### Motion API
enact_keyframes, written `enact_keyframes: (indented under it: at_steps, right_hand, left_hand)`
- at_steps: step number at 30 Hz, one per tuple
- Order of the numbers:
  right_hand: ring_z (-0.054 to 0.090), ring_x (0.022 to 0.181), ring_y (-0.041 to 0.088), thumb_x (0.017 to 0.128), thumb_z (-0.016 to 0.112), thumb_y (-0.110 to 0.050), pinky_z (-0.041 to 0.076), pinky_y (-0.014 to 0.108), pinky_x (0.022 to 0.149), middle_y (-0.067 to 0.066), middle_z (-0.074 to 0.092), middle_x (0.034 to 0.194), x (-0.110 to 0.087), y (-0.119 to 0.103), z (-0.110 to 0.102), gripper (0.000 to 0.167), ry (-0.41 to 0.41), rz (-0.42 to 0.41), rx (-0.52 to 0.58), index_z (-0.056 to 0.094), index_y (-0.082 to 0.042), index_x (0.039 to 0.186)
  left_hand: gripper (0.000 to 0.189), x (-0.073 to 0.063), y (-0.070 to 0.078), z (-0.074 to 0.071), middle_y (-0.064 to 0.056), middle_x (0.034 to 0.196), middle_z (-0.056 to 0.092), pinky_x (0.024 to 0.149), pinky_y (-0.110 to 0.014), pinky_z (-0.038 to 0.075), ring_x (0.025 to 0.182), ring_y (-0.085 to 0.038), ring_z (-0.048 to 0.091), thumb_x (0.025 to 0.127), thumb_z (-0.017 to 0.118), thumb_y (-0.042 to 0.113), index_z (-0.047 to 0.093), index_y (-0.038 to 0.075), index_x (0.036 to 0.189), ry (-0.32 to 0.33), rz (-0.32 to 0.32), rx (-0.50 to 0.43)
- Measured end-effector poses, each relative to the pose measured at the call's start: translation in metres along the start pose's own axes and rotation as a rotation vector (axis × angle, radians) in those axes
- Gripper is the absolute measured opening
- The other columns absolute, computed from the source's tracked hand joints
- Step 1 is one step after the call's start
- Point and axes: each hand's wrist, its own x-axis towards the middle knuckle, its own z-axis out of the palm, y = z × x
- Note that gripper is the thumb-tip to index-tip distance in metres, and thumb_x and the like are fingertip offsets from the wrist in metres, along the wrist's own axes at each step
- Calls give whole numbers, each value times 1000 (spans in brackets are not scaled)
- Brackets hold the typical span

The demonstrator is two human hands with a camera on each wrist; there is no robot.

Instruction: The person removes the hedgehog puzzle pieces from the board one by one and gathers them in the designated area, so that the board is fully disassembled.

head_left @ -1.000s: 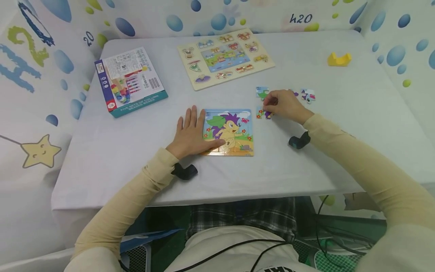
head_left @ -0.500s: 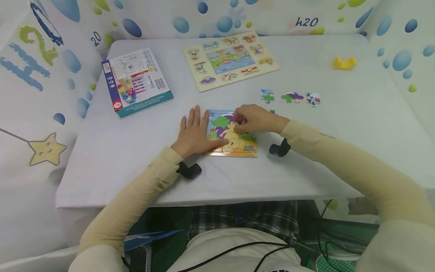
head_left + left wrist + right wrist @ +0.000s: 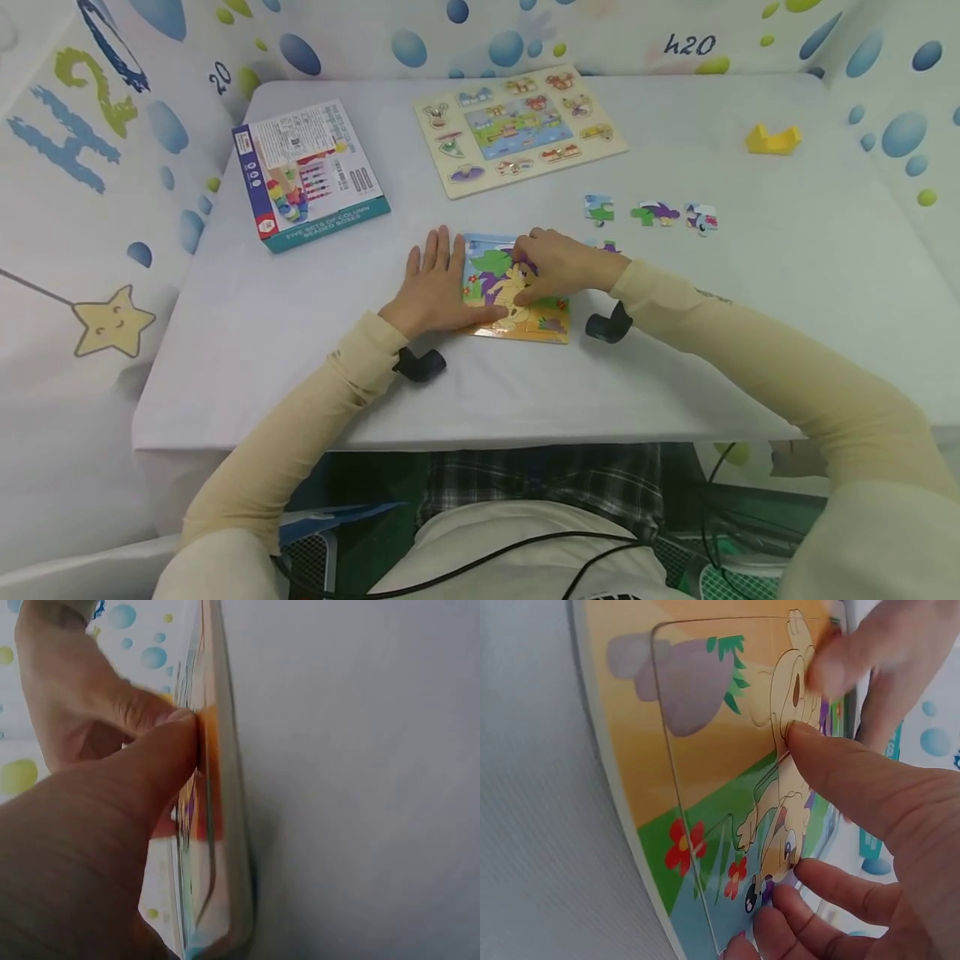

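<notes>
A hedgehog jigsaw puzzle board [image 3: 551, 332] lies flat before me. My left hand [image 3: 430, 293] rests across its left edge with fingers spread and thumb on the picture. My right hand [image 3: 561, 262] is over the board's right half, fingers bent. In the right wrist view, its thumb [image 3: 840, 765] touches the hedgehog's belly and the curled fingers [image 3: 855, 892] reach the picture near the face; I cannot tell whether they hold a piece. Seen from the left wrist, the left thumb [image 3: 161, 754] lies on the board with the right hand [image 3: 67, 682] beyond it.
Loose jigsaw pieces lie right of the board: a leaf piece [image 3: 599, 209], a purple-and-green one [image 3: 655, 213] and one with an eye [image 3: 702, 218]. Another shows partly behind the right hand. Farther back are a bead box [image 3: 318, 171], a wooden peg puzzle [image 3: 525, 133] and a yellow block [image 3: 773, 140].
My right hand has moved left from the loose pieces onto the board, then hardly shifted. The left hand has stayed on the board. The head view has shifted slightly.
</notes>
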Motion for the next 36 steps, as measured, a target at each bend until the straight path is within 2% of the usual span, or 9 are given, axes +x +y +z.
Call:
enact_keyframes:
  at_steps: [6,11,15,20,23,25,30,32,36]
  right_hand:
    - [52,105,27,84,77,-32,46,40,95,16,56,117,5,-1,-1,64,-24,7,27,48,2,130]
    - [51,102,26,83,78,-32,46,38,92,14,56,114,11,1,-3,64,-58,18,43,47,1,128]
    - [50,105,26,83,78,-31,45,39,95,14,55,117,20,4,-9,63,-74,20,48,47,0,128]
    - [50,110,28,85,77,-29,44,41,100,16,54,122,33,9,-17,62,-66,17,56,46,0,130]
    - [51,109,27,85,76,-30,45,40,98,16,54,122,39,11,-18,62,-74,21,61,46,0,130]
    - [51,108,27,85,76,-31,45,39,97,16,54,122,41,13,-19,62,-82,24,60,45,0,130]
    - [51,106,27,85,77,-30,45,39,94,15,53,120,45,16,-22,61,-70,16,63,44,-2,128]
    - [49,104,26,84,78,-30,45,38,93,15,53,118,46,16,-23,61,-61,16,69,44,-3,127]
    - [48,102,25,84,78,-31,44,37,91,13,52,116,48,14,-24,61,-58,20,73,43,-4,127]
  left_hand:
    - [133,-10,10,9,-25,160,-16,122,-49,-2,149,-37,-14,74,60,78,-6,-6,153,24,101,-1]
    - [135,-9,14,13,-28,160,-8,123,-47,1,150,-38,-5,72,58,82,-1,-10,152,42,85,47]
    - [134,-4,12,11,-29,160,-3,123,-46,1,150,-39,-1,72,54,84,2,-11,151,66,64,79]
    - [130,3,8,8,-30,160,3,123,-44,1,150,-39,4,75,52,84,7,-11,152,115,24,67]
    - [119,-1,8,11,-29,159,9,123,-45,6,150,-39,9,80,53,78,13,-7,153,143,17,40]
    - [103,-9,10,12,-29,159,14,122,-48,12,149,-40,13,87,55,68,19,-1,154,150,41,14]
    - [67,-27,17,12,-31,158,13,119,-56,18,147,-46,11,98,52,48,29,23,155,93,126,21]
    - [63,-31,18,11,-31,159,9,119,-57,16,148,-47,7,99,51,48,29,28,155,72,135,46]
    - [66,-36,22,10,-30,159,5,120,-56,15,148,-45,5,99,46,52,24,28,156,48,108,115]
